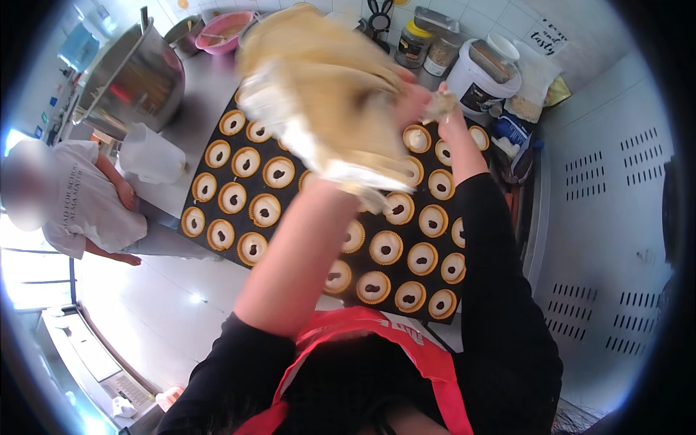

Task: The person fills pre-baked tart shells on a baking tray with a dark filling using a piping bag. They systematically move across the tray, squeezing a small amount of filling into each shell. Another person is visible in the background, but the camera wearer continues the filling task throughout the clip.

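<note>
A large tan bag [337, 81], probably a piping bag, is raised above the tray and blurred by motion. White cream or batter smears its lower left side. My left forearm runs up to the bag's lower edge, where the bag hides most of my left hand. Blurred fingers [410, 98] grip the bag's right side; whose hand they belong to is unclear. My right hand [450, 117] is just right of the bag, at a whitish, smeared piece [439, 106]. Below, a black baking tray [296, 231] carries rows of paper cups [386, 247] with pale batter, most with a dark dollop.
A steel mixing bowl [138, 81], a plastic jug [152, 155] and a pink bowl [223, 35] stand at the left and back. Jars [413, 46] and a white tub [478, 81] line the back right. A person [98, 190] stands at the left; a metal cabinet [598, 217] rises right.
</note>
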The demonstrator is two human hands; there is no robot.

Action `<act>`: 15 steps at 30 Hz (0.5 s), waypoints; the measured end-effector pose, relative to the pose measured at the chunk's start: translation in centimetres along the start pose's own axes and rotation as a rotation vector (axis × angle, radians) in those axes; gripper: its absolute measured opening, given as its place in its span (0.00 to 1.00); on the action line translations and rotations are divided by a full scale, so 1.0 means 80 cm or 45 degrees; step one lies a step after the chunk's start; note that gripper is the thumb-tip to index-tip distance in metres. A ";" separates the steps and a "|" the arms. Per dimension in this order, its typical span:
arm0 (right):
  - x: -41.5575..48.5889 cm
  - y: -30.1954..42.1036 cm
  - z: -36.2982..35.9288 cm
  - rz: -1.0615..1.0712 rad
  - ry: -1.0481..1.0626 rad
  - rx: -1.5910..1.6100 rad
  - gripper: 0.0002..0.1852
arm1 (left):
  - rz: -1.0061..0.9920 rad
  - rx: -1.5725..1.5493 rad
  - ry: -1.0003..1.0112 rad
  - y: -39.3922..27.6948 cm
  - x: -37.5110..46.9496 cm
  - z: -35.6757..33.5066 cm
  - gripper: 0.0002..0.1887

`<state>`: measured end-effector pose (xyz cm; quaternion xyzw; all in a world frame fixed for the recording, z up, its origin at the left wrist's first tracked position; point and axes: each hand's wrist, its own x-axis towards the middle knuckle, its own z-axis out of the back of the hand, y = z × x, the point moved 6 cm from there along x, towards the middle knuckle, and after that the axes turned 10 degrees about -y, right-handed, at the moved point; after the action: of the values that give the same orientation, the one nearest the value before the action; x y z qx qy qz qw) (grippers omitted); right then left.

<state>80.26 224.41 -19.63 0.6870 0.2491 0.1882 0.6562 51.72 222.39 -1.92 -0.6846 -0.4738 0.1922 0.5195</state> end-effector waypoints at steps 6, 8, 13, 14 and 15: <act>-0.095 0.151 0.002 0.502 0.001 -0.484 0.27 | 0.142 -0.422 0.099 -0.110 -0.061 0.074 0.14; -0.148 0.185 -0.003 0.745 -0.115 -0.721 0.28 | 0.099 -0.281 0.088 -0.139 -0.103 0.102 0.16; -0.313 0.149 -0.045 0.834 -0.107 -0.384 0.14 | 0.015 0.264 -0.032 -0.185 -0.223 0.221 0.24; -0.356 0.149 -0.065 0.893 -0.141 -0.493 0.14 | -0.010 0.234 -0.029 -0.193 -0.245 0.250 0.24; -0.388 0.132 -0.083 0.755 -0.071 -0.407 0.15 | -0.036 0.207 -0.033 -0.205 -0.266 0.281 0.24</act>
<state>52.37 211.34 -6.53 0.6228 -0.0122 0.3887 0.6789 17.27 216.42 -0.83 -0.6308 -0.4729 0.2315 0.5700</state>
